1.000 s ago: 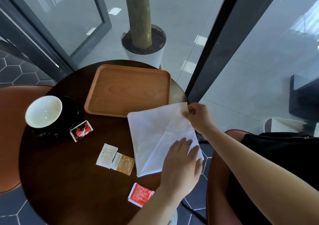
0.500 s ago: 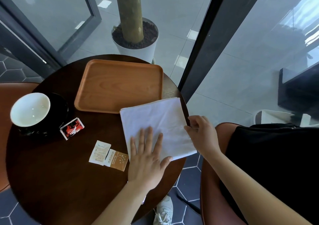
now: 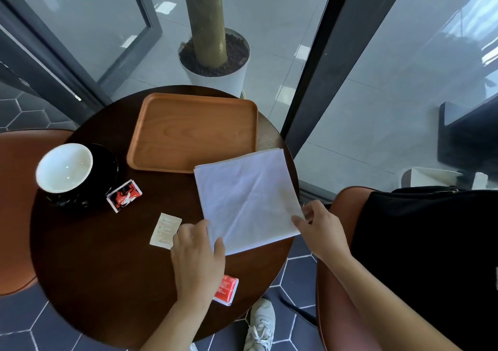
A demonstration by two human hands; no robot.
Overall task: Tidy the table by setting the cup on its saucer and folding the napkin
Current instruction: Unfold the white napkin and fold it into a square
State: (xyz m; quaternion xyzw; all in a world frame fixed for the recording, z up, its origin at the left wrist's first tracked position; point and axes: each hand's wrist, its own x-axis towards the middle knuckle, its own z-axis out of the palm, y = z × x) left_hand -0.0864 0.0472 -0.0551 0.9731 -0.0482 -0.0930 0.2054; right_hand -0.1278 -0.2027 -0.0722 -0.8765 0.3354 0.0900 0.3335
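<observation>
Though lying flat on the desk (image 3: 94, 256), prob. handles as limp, light cloth: napkin (image 3: 245, 199), spread betw. both hands, far edge reaching away from the fingertips toward the tray (image 3: 192, 132). Won't keep shape if lifted by one corner; expect sag & some slide on the smooth top. Best taken at the corners, approx. as gripped now: left hand (image 3: 198, 251) curled round near-left corner w/ thumb on top, right hand (image 3: 320, 229) pinching near-right corner. Judged light enough for a two-finger pinch; nothing fragile there.

Well off to the left of left hand, seemingly on dark saucer (image 3: 109, 159): cup (image 3: 64, 167). Ceramic by look, so hard, slick, breakable; counted as done.

Hard to make out:
- no. of layers in the fold
- left fingertips under the cloth or not
- cup handle, not seen
- dark cup wall vs. saucer, merging
- part of red packet (image 3: 225, 291), hidden behind left wrist
- print on white sachet (image 3: 165, 230), just left of left hand, illegible
</observation>
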